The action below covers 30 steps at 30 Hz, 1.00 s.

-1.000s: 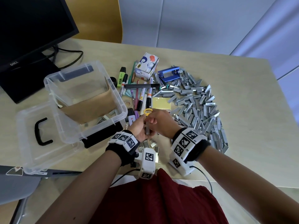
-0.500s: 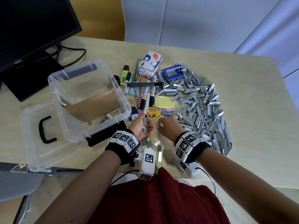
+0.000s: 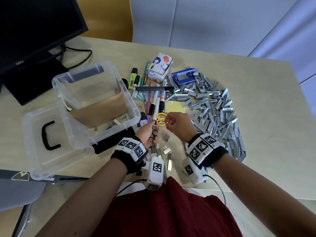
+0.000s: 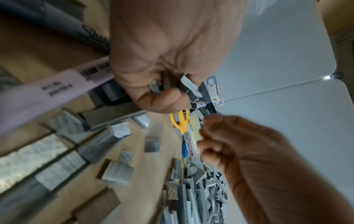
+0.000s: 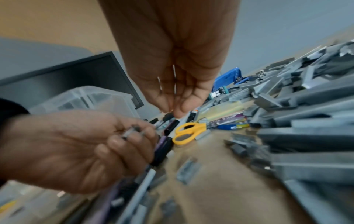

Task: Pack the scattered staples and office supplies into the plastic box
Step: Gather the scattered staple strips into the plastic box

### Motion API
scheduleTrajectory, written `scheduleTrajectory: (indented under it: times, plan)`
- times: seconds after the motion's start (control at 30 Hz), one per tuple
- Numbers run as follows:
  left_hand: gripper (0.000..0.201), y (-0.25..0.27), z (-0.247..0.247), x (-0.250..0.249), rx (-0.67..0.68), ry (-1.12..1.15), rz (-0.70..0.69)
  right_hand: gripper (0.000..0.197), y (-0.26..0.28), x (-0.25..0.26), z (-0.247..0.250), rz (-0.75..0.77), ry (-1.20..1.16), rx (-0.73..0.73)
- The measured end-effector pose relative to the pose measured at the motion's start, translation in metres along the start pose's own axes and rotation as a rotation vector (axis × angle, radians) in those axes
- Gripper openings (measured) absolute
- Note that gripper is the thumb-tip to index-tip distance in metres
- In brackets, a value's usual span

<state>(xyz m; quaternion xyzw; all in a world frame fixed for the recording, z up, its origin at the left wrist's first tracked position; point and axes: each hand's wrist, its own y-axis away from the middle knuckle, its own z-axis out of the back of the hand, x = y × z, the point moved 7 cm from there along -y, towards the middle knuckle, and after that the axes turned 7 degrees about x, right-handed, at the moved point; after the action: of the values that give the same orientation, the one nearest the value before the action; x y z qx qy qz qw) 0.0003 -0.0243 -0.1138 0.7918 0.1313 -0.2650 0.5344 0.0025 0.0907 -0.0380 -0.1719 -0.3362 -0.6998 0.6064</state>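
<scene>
Now a few staple strips are held in the left hand, whose fingers are curled round them, just above the table. One thin staple is pinched between the fingertips of the right hand, which is raised just beside the left hand. More short strips are scattered on the table under both hands. Yellow scissors lie just beyond the hands, near a yellow pad and a row of markers. To the right a big pile of staples is spread, with a blue punch at its far edge. The box stands open to the left, lined with brown paper, some strips already inside. Its lid lies beside it, touching it. A monitor is seen at the far left.
</scene>
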Motion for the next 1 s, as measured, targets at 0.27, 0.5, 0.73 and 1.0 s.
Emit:
scheduleTrajectory:
  times: [0.27, 0.5, 0.73, 1.0]
  plan:
    - [0.042, 0.003, -0.001, -0.005, 0.028, -0.015, -0.070, 0.022, 0.002, -0.035, -0.036, -0.022, 0.412, 0.206]
    - [0.036, 0.003, -0.002, -0.005, 0.062, -0.021, -0.126, 0.022, -0.007, -0.047, -0.019, -0.135, 0.006, 0.083]
    - [0.051, 0.012, 0.008, -0.011, -0.030, -0.338, -0.248, 0.021, 0.004, -0.054, -0.014, -0.418, -1.237, 0.130]
    - [0.032, 0.009, -0.010, -0.012, 0.025, -0.387, -0.214, 0.025, 0.003, -0.052, -0.014, -0.462, -1.492, 0.120]
